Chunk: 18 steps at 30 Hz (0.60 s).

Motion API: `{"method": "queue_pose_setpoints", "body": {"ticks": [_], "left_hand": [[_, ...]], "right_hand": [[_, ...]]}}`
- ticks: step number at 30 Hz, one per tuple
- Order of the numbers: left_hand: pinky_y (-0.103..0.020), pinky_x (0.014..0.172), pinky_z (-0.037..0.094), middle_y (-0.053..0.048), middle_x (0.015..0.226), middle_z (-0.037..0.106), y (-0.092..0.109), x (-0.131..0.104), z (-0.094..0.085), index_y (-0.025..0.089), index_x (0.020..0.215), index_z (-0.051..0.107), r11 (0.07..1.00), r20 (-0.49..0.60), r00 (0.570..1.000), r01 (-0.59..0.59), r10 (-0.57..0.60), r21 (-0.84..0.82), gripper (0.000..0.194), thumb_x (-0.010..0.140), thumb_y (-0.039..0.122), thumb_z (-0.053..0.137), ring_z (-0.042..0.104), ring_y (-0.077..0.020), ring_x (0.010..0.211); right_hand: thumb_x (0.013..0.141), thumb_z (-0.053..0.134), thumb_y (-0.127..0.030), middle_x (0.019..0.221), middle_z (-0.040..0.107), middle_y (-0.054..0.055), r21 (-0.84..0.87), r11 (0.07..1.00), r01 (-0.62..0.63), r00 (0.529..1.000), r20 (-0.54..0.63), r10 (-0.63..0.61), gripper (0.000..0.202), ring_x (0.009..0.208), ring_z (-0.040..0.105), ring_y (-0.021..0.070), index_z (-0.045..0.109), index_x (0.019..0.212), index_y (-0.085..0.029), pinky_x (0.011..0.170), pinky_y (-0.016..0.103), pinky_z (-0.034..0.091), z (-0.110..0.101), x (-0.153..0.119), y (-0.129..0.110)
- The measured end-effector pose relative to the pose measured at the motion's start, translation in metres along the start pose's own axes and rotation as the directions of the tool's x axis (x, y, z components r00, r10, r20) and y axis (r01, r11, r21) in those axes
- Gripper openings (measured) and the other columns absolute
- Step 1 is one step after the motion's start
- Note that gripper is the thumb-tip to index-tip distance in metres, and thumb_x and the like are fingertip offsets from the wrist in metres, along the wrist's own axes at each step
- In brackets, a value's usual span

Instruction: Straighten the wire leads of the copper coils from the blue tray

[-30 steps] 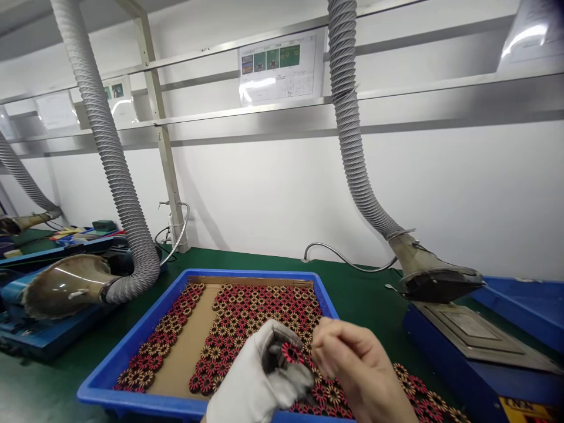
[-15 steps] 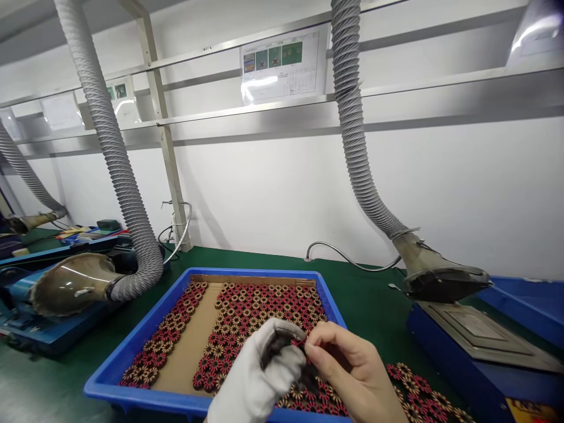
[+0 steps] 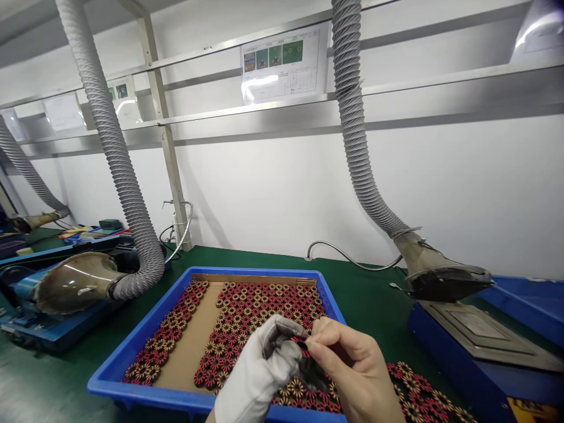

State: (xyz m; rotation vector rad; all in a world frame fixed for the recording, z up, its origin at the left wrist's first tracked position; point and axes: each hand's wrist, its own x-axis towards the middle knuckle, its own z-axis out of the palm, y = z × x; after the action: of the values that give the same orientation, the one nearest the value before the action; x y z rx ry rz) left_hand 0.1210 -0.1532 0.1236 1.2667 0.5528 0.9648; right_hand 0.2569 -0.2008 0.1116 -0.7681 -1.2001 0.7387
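Observation:
Above the near right part of the blue tray, my left hand wears a white glove with darkened fingertips. Its fingers are closed around a small red-wound stator, which is mostly hidden. My right hand is bare, with thumb and forefinger pinched at the stator's edge; whether they grip the core or a wire end, I cannot tell. Beneath my hands, rows of small ring-shaped stators, some wound in red and others in copper colour, lie flat in the tray.
More stators lie on the green bench right of the tray. A blue machine with a metal plate stands at right under a hose nozzle. Another hose nozzle sits at left. Bare cardboard shows inside the tray.
My hands stay together over the tray. The left fingers have shifted slightly and dark fingertips now show lower down; the right hand is turned a little. The camera view has moved marginally.

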Motion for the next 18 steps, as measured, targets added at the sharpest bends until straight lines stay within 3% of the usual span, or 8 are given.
{"method": "queue_pose_setpoints", "body": {"ticks": [5,11,18], "left_hand": [[-0.024,0.058,0.034,0.002,0.067,0.052,0.004,-0.003,0.002,0.015,0.079,0.064,1.0,0.006,1.0,0.023,-0.023,0.019,0.056,0.06,0.065,0.08,0.04,-0.0097,0.06],[-0.023,0.055,0.032,0.004,0.063,0.047,0.008,-0.006,0.002,0.016,0.077,0.063,0.999,-0.018,0.999,0.033,-0.032,0.027,0.054,0.06,0.065,0.079,0.036,-0.0088,0.058],[-0.025,0.058,0.039,0.002,0.067,0.051,0.003,-0.005,0.0,0.015,0.084,0.062,0.998,0.021,0.998,0.055,-0.056,0.019,0.058,0.064,0.067,0.076,0.044,-0.0103,0.059]], "right_hand": [[0.083,0.073,-0.043,0.062,0.05,-0.001,0.044,0.993,-0.111,0.992,-0.049,0.113,0.03,0.057,0.039,0.014,0.067,0.067,-0.018,0.052,0.026,0.029,0.007,0.0,-0.006],[0.084,0.073,-0.041,0.061,0.045,-0.002,0.069,0.997,-0.044,0.997,-0.056,0.048,0.033,0.057,0.038,0.0135,0.06,0.063,-0.019,0.053,0.026,0.03,0.013,-0.003,-0.005],[0.084,0.073,-0.041,0.06,0.046,-0.003,0.146,0.987,-0.068,0.988,-0.13,0.087,0.03,0.057,0.038,0.0127,0.061,0.067,-0.019,0.054,0.025,0.03,0.015,-0.002,-0.001]]}}
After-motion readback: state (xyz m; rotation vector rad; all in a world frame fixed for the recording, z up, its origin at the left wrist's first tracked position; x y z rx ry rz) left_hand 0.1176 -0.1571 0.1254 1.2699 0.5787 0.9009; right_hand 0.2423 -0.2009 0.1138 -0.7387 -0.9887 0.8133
